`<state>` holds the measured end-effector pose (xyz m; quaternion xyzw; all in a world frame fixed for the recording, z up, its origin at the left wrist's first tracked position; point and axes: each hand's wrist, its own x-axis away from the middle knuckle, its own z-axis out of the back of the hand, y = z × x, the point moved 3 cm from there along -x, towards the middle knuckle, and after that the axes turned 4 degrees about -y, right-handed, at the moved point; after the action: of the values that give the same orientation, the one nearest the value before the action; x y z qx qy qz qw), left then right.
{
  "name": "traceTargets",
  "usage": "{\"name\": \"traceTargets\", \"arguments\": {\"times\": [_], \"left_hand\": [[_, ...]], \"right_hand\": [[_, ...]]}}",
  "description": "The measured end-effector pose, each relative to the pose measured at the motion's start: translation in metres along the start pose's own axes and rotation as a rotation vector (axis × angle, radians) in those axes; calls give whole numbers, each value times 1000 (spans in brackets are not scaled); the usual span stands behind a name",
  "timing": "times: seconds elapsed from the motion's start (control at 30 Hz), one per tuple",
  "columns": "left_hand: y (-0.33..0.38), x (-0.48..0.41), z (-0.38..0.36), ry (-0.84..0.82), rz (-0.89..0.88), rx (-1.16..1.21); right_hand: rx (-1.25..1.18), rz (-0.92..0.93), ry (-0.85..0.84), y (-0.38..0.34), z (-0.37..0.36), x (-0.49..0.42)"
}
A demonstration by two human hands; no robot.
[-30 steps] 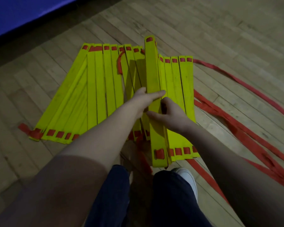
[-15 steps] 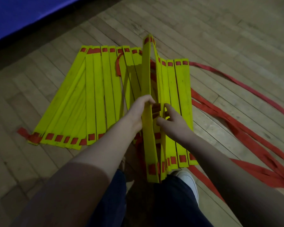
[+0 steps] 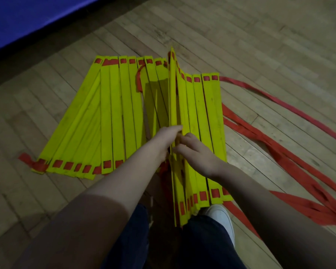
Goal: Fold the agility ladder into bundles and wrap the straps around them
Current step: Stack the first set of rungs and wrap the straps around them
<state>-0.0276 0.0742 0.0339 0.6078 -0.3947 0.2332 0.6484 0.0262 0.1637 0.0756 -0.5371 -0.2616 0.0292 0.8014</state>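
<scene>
Left hand (image 3: pixel 163 141), right hand (image 3: pixel 197 155) pinch upright flat yellow plastic rungs (image 3: pixel 179 105) mid-length: likely stiff, light, slippery; best gripped there.

Matt yellow plastic rungs (image 3: pixel 122 113), red woven cloth straps (image 3: pixel 279 152), worn wooden plank floor (image 3: pixel 260 45).

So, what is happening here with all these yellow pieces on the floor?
A person is folding up a training ladder on a wooden floor. The left hand and the right hand grip the upright slats, a few yellow ones stood on edge in the middle. The flat slats lie fanned out to the left. The red straps trail loose over the floor on the right, not yet wrapped around anything.
</scene>
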Motion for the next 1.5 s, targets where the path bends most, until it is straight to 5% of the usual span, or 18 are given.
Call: {"name": "traceTargets", "arguments": {"times": [0.17, 0.3, 0.47, 0.57, 0.7, 0.87, 1.07, 1.17, 1.27, 1.5], "left_hand": [[-10, -2, 11, -23, 39, 180], [-11, 1, 12, 64, 23, 205], [-11, -4, 8, 28, 2, 214], [-9, -3, 5, 56, -9, 123], [-18, -12, 6, 68, -25, 145], [-21, -8, 7, 43, 10, 126], [-25, -8, 9, -63, 109, 140], [-23, -4, 6, -121, 140, 237], [-22, -5, 7, -109, 109, 268], [-24, -11, 8, -61, 104, 234]], "right_hand": [[-32, -192, 231, 28, 12, -9], [-272, -449, 114, 51, 2, -7], [-448, -360, 97, 58, 3, -6], [-296, -332, 196, 59, 3, -12], [235, -199, 315, 44, 6, -17], [691, -6, 171, 14, -6, -14], [473, 122, 55, 15, -11, -13], [145, -3, 327, 27, -6, -11], [371, -68, 488, 41, 3, -9], [150, -387, 197, 55, 1, -9]]}}
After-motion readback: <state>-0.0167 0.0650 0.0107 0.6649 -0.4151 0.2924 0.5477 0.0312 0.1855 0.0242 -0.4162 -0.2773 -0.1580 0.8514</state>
